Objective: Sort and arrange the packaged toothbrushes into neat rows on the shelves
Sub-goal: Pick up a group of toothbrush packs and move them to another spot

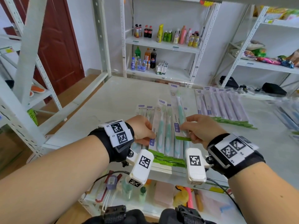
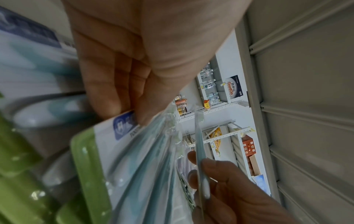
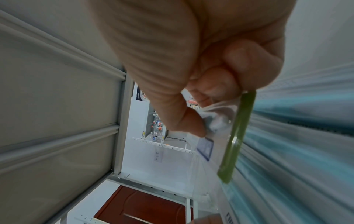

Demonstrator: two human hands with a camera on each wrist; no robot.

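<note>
Both hands pinch packaged toothbrushes above the front edge of the white shelf (image 1: 113, 97): the left hand (image 1: 142, 130) holds a teal toothbrush pack (image 1: 159, 131) by its lower side, and the right hand (image 1: 196, 128) holds a second teal pack (image 1: 178, 113) near its green foot, lifted clear of the rest. Judged from the layout, sorting is partway done, with a purple row (image 1: 223, 102) lined up toward the back right and the teal pile (image 1: 169, 152) at the front edge overlapped and unaligned. Bare shelf at the left and back leaves room to lay a new row.
</note>
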